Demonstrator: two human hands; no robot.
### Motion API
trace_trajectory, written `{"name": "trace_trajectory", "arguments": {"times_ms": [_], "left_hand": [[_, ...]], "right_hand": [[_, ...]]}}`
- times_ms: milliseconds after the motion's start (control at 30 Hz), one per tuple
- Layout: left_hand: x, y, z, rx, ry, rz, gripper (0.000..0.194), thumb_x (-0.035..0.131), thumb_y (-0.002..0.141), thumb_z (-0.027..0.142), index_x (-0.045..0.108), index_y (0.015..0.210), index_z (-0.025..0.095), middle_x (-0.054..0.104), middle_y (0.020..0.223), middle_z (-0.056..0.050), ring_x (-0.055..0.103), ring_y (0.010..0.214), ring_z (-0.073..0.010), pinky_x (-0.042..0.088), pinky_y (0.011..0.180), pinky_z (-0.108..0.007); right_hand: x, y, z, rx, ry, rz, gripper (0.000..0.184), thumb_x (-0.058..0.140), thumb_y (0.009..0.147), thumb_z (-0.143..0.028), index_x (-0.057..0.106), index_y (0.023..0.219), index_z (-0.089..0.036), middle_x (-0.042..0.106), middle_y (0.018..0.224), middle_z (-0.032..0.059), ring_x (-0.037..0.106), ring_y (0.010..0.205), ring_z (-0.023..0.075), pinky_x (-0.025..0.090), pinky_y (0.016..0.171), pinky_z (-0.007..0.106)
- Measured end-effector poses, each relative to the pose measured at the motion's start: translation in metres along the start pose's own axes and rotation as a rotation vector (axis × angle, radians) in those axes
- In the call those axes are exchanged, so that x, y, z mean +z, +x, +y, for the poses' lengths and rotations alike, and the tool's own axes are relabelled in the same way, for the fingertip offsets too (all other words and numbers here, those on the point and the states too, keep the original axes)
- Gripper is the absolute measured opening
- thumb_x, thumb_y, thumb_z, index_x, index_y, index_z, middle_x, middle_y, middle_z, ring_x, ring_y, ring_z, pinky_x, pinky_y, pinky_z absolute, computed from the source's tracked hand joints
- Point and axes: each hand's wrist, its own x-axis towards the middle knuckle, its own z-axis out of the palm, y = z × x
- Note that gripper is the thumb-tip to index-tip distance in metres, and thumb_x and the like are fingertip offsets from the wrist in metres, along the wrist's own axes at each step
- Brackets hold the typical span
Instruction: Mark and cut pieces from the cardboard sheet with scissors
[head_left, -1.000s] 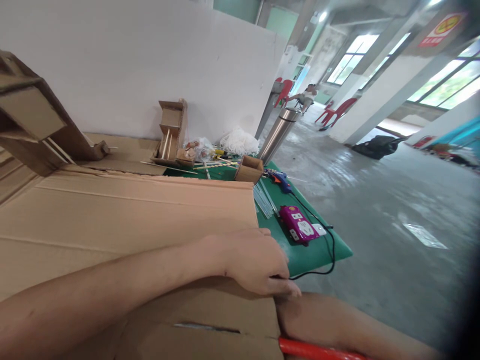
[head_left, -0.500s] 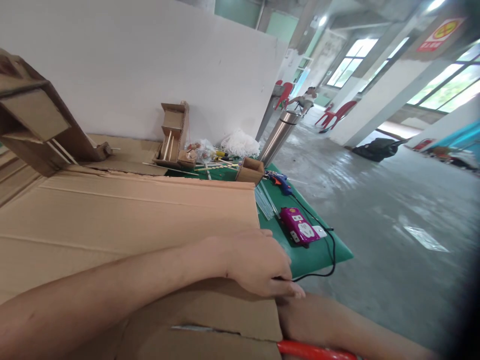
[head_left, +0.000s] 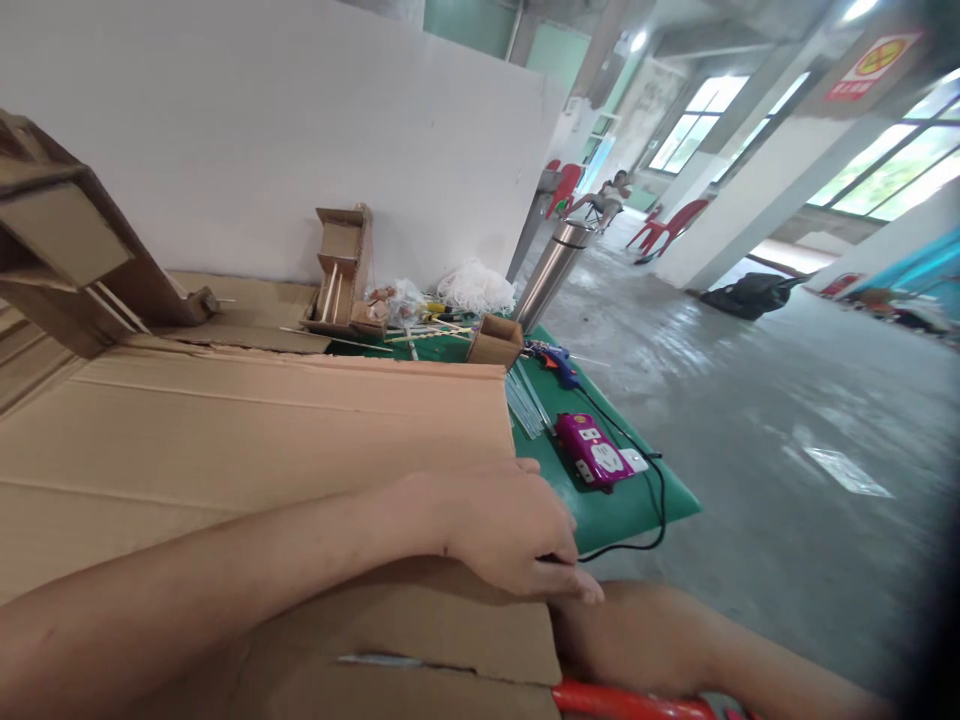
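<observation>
Lying palm down across a large brown cardboard sheet (head_left: 300,420), my left hand (head_left: 517,530) reaches its right edge, fingers curled over the edge and thumb pointing right. A bare forearm comes in from the lower right, and what I take for my right hand (head_left: 637,635) meets the sheet's edge just below the left thumb; its fingers are hidden. Under it, a red object (head_left: 630,702) with a grey part sticks out from the cardboard, partly cut off by the frame. A narrow slit (head_left: 405,661) runs through the near part of the cardboard.
On the green table (head_left: 622,520) are a purple power strip (head_left: 592,450), a blue glue gun (head_left: 561,366), clear glue sticks (head_left: 529,405) and a small cardboard box (head_left: 495,342). Behind stand a steel flask (head_left: 555,270) and cardboard structures (head_left: 341,270). A person (head_left: 611,195) sits far off.
The whole view has shifted slightly left. More of the red object's grey part shows at the bottom. My left hand keeps its place on the cardboard.
</observation>
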Motion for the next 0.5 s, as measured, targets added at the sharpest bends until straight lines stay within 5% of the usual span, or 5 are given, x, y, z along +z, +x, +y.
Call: {"name": "trace_trajectory", "arguments": {"times_ms": [100,233,500], "left_hand": [[-0.0011,-0.0001,0.0003,-0.008,0.000,-0.018,0.045,0.046,0.092,0.044,0.067,0.061,0.018,0.070,0.070,-0.001,0.058,0.062,-0.0142,0.030,0.063,-0.034],[-0.0020,0.0013,-0.0004,-0.013,-0.020,-0.018,0.041,0.048,0.091,0.043,0.068,0.063,0.019,0.071,0.073,0.000,0.058,0.062,-0.0145,0.029,0.064,-0.035],[-0.0004,0.0024,-0.0011,-0.011,-0.033,0.018,0.039,0.050,0.090,0.043,0.067,0.064,0.020,0.070,0.071,0.000,0.056,0.060,-0.0135,0.028,0.062,-0.033]], "right_hand": [[-0.0052,-0.0016,-0.0001,0.062,0.010,-0.081,0.030,0.045,0.075,-0.003,0.068,0.094,-0.002,0.072,0.086,0.0191,0.059,0.057,0.0184,0.021,0.037,0.024],[0.0007,-0.0038,0.0047,0.144,0.219,0.010,0.036,0.047,0.071,-0.007,0.065,0.103,-0.009,0.073,0.092,0.0139,0.061,0.061,0.0194,0.028,0.041,0.023],[-0.0043,-0.0091,0.0003,0.163,0.276,0.056,0.035,0.047,0.066,-0.010,0.066,0.095,-0.013,0.073,0.096,0.0143,0.066,0.070,0.0221,0.031,0.045,0.024]]}}
